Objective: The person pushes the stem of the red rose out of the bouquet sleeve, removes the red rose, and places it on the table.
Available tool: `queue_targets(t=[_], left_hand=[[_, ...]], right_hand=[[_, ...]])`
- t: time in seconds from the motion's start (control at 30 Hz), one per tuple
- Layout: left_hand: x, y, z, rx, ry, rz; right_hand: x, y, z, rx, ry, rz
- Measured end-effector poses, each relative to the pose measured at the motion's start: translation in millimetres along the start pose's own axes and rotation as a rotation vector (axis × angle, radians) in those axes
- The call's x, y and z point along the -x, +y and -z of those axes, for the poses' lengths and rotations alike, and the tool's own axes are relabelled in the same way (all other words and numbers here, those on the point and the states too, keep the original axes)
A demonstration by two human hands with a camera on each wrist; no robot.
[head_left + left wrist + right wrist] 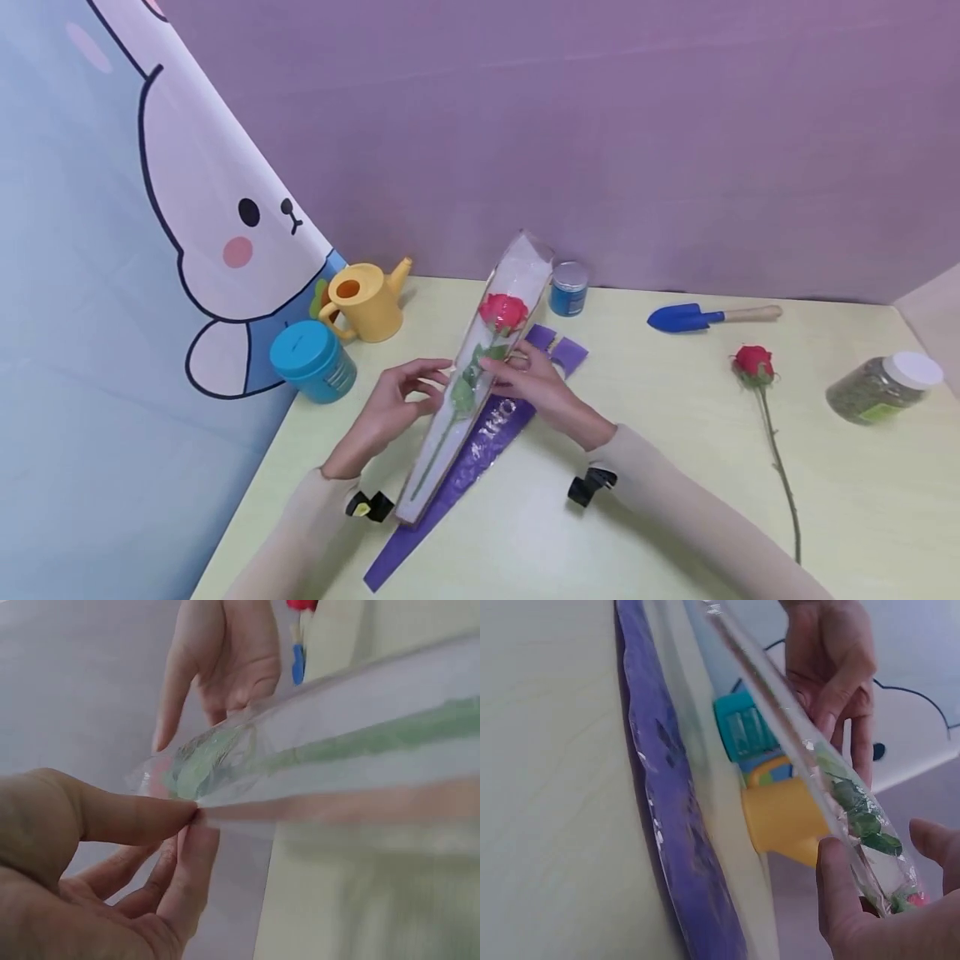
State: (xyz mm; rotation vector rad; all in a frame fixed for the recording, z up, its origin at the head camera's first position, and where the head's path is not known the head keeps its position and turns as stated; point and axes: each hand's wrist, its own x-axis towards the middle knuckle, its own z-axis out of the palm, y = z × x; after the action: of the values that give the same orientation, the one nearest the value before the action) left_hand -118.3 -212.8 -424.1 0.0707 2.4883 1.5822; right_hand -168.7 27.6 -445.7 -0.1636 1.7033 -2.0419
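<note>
Both hands hold a long white flower sleeve with a clear front, tilted above the table. Inside it lies a red rose with green leaves and a long stem. My left hand pinches the sleeve's left edge between thumb and forefinger, seen close in the left wrist view. On the other edge, my right hand grips near the leaves, thumb in front; its other fingers are partly hidden behind. Below the white sleeve, a purple sleeve lies flat on the table, partly covered.
At left stand a yellow watering can and a teal lidded tub. A small blue jar is near the back. To the right lie a blue trowel, another rose and a white-capped jar.
</note>
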Motion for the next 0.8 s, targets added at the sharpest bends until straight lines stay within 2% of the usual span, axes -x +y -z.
queue_targets(t=[0.1, 0.3, 0.43, 0.5, 0.7, 0.8], left_hand=[[-2.8, 5.3, -15.6, 0.044, -0.042, -0.054], [-10.7, 13.9, -46.2, 0.131, -0.113, -0.171], [-16.2, 19.1, -63.4, 0.136, -0.163, -0.266], [-17.6, 21.4, -70.8, 0.116, -0.19, -0.289], [-15.3, 24.5, -91.5, 0.138, -0.298, -0.232], [-12.3, 22.4, -102.5, 0.149, -0.327, -0.211]], right_hand=[[10, -4, 14, -0.012, 0.038, 0.003], [31, -7, 42, 0.06, 0.118, 0.043], [43, -9, 59, 0.099, 0.171, 0.041], [49, -10, 68, 0.111, 0.19, 0.036], [65, -18, 90, 0.141, 0.247, 0.037], [73, -24, 100, 0.156, 0.273, 0.034]])
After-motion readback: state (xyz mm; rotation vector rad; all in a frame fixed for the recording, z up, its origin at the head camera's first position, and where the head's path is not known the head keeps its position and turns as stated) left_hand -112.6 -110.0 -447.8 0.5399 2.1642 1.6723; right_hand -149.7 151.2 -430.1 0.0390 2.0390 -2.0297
